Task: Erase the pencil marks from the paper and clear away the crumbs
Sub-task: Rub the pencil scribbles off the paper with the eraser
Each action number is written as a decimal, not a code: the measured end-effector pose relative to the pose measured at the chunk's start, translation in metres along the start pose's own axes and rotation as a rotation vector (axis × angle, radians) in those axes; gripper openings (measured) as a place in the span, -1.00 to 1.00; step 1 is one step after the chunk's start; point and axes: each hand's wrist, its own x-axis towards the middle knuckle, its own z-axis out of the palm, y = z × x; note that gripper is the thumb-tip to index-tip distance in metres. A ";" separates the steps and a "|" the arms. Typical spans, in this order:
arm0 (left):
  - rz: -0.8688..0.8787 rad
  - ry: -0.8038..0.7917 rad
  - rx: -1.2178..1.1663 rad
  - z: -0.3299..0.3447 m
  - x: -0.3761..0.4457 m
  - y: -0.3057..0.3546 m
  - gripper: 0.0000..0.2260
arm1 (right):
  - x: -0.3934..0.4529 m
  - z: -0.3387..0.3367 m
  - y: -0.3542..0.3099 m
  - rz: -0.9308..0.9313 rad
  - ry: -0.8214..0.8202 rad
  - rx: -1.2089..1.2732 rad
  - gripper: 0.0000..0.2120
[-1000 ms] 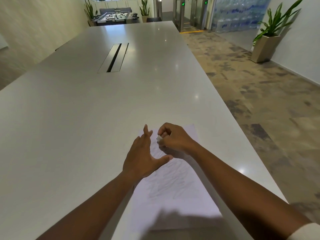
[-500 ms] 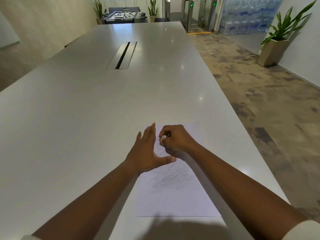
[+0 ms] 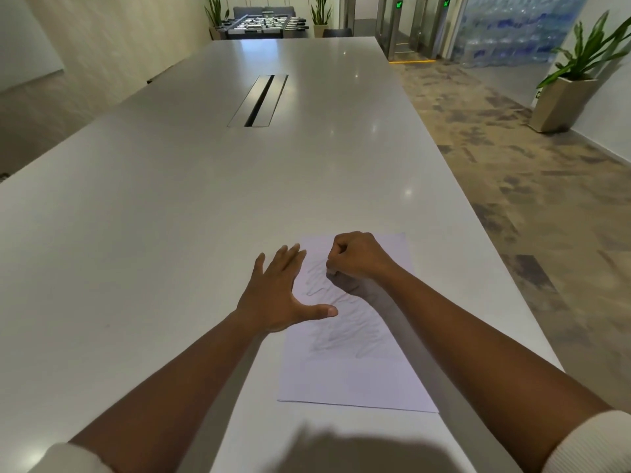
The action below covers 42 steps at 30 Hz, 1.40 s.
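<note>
A white sheet of paper (image 3: 355,373) lies on the grey table (image 3: 170,233) near its right edge, with grey pencil scribbles (image 3: 345,322) across its upper and middle part. My left hand (image 3: 280,291) lies flat with spread fingers on the paper's left edge, pinning it down. My right hand (image 3: 358,257) is closed in a fist on a small white eraser (image 3: 332,272), whose tip presses on the scribbles near the top of the sheet. Most of the eraser is hidden in the fist. No crumbs can be made out.
A dark cable slot (image 3: 259,100) runs along the table's middle, farther away. The table's right edge drops to a patterned floor (image 3: 529,199). A potted plant (image 3: 566,87) stands by the right wall. A foosball table (image 3: 266,23) stands beyond the table's far end.
My right hand has shifted slightly on the top of the sheet while rubbing with the eraser. My left hand has flattened and spread more. The head camera has moved, so the view has shifted.
</note>
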 end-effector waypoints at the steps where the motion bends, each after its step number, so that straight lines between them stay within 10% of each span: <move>1: 0.000 -0.006 -0.005 0.000 0.000 0.000 0.23 | 0.002 -0.002 -0.002 0.020 -0.029 -0.010 -0.89; 16: -0.001 -0.024 -0.004 0.000 0.002 0.000 0.29 | 0.014 0.011 0.004 -0.268 -0.015 -0.084 -0.97; 23: 0.012 -0.033 0.060 0.004 0.008 -0.006 0.25 | -0.013 0.020 -0.002 -0.558 -0.308 -0.133 -0.96; 29: -0.004 -0.032 0.007 0.000 0.003 -0.001 0.29 | 0.023 0.009 0.004 -0.484 -0.035 -0.201 -0.92; 38: 0.006 -0.024 0.062 0.004 0.007 -0.005 0.26 | -0.009 0.015 0.001 -0.628 -0.352 -0.212 -0.95; 42: -0.014 -0.044 -0.008 0.001 0.004 -0.001 0.28 | 0.026 0.005 0.006 -0.603 -0.160 -0.219 -0.89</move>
